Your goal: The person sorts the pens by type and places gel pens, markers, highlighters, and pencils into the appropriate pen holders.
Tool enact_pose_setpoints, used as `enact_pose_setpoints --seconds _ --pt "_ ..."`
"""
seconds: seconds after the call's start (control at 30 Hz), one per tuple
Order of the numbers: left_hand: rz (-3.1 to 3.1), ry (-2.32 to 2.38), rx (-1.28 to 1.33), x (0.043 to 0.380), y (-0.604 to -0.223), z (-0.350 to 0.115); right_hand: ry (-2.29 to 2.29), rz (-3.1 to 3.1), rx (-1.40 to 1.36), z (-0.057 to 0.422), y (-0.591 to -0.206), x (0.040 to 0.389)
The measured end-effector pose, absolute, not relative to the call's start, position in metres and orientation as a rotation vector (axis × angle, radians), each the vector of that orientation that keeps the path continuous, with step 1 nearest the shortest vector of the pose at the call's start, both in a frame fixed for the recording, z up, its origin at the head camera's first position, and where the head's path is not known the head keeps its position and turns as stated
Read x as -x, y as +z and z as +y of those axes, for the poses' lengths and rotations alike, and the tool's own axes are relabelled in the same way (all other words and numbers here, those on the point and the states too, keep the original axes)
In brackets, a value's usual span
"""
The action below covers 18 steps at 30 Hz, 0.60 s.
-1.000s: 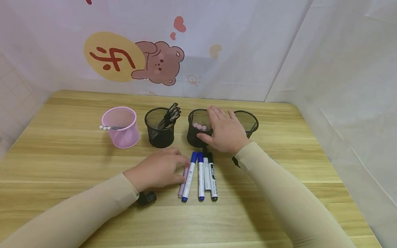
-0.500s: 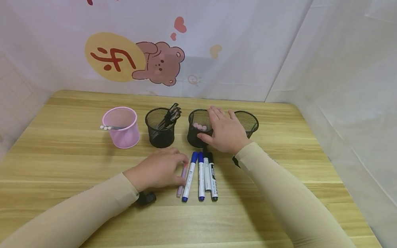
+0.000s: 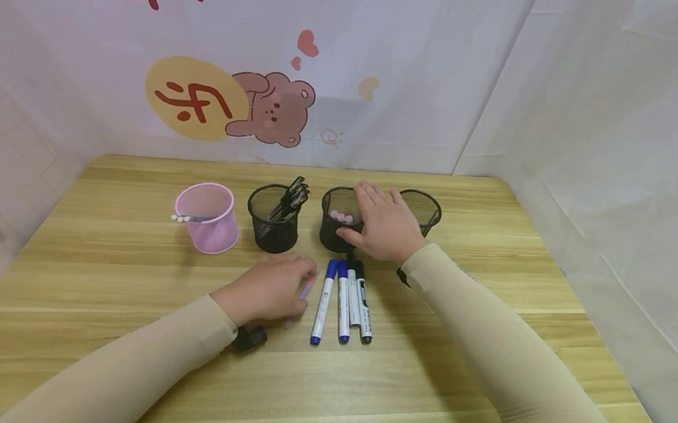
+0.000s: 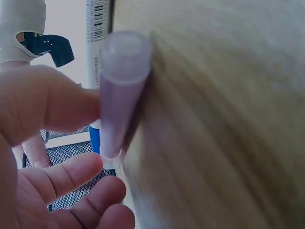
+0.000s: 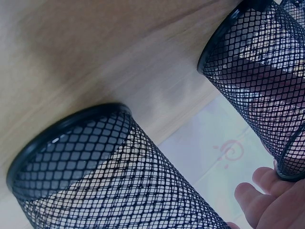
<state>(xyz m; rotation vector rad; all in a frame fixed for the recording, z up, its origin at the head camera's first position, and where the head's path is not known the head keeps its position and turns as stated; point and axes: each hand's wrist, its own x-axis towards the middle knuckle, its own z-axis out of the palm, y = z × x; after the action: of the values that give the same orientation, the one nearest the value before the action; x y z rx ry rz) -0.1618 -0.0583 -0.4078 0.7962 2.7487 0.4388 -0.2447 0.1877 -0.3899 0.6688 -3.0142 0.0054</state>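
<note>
My left hand [image 3: 273, 287] holds a slim pale purple pen [image 3: 306, 291] at a slant, just left of the row of markers. In the left wrist view the thumb presses the pen's barrel [image 4: 119, 95], close over the wood, and the index fingertip lies by its far end. My right hand [image 3: 388, 226] rests on the rim of a black mesh pen cup [image 3: 334, 238], fingers stretched over it and thumb at its front. Three pink pen ends [image 3: 341, 216] show inside that cup. The right wrist view shows fingertips at the edge of the mesh cup [image 5: 252, 81].
Two blue-capped markers [image 3: 324, 305] and two black-and-white ones [image 3: 363, 309] lie side by side. A pink cup [image 3: 214, 233] with white-ended pens and a black mesh cup [image 3: 275, 236] with black pens stand left. Another mesh cup [image 3: 421, 209] stands right, partly behind my hand.
The purple pen has shifted left, away from the blue-capped marker, and turned to a slant in my left hand. My right hand stays on the cup.
</note>
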Motion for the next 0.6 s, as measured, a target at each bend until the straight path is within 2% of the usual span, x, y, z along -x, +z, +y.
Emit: enact_pose_setpoints --seconds 0.37,0.6 --pt "2.705 0.491 -0.661 0.1655 -0.4101 -0.0622 -0.009 -3.007 -0.673 0.188 -0.3907 0.2451" --pt "2.718 0.482 -0.669 0.1643 -0.4062 -0.0635 -0.006 -3.001 -0.677 0.1881 -0.3917 0.2458"
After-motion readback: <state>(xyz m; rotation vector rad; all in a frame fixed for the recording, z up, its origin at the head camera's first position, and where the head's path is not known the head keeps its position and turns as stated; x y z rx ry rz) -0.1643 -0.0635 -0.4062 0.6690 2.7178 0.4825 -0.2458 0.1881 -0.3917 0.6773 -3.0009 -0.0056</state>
